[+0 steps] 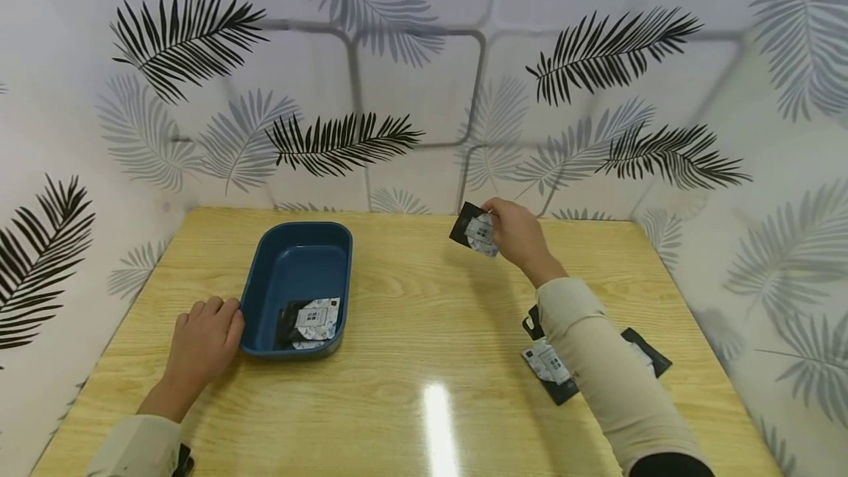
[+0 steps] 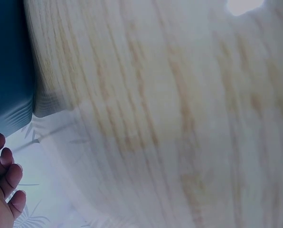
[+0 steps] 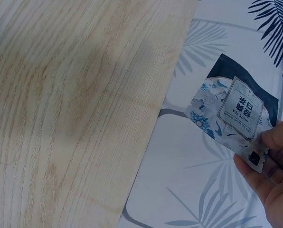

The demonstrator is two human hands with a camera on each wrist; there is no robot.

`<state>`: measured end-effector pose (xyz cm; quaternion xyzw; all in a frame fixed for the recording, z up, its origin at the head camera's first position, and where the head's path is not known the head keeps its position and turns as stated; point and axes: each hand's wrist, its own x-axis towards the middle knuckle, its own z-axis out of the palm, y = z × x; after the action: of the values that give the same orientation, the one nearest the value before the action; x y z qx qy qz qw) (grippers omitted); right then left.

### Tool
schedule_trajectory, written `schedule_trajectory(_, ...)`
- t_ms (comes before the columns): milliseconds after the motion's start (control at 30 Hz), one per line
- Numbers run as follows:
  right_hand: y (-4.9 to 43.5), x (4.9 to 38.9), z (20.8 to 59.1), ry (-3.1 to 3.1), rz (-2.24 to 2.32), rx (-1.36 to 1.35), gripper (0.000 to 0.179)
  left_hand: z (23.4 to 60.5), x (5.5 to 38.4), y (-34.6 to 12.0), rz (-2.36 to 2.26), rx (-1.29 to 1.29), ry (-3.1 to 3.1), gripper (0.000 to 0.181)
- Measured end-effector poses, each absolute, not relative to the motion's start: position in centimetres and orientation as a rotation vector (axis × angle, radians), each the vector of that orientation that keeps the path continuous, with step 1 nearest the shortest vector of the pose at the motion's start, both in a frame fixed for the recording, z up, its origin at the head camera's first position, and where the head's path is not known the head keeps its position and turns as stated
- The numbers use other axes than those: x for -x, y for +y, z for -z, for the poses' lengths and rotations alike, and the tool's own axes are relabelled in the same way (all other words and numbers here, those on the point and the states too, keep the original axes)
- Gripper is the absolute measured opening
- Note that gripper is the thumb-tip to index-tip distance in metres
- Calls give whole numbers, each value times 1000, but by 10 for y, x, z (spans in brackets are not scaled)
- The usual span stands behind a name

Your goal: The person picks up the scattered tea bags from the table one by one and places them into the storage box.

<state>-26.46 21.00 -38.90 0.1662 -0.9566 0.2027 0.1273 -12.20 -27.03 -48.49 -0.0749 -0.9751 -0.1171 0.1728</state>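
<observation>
One tea sachet (image 3: 232,114), edge pinched between right-hand fingers (image 3: 254,180), rest jutting beyond.

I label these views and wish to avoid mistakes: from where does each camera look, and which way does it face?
Head: on the person's head, facing forward and down at the table; shows the left hand, right hand and sleeves.
Left wrist: on that wrist, facing the table and the blue bin; left fingers show at lower left.
Right wrist: on that wrist, facing the tea packet and the table; right hand shows at right.
Head and right wrist share the held packet.
</observation>
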Motion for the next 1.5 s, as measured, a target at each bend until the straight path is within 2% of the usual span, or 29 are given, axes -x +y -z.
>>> schedule_trajectory(1500,130,264,388,-2752,-632,-668,25,486,121,-270,377,204,-2757,17)
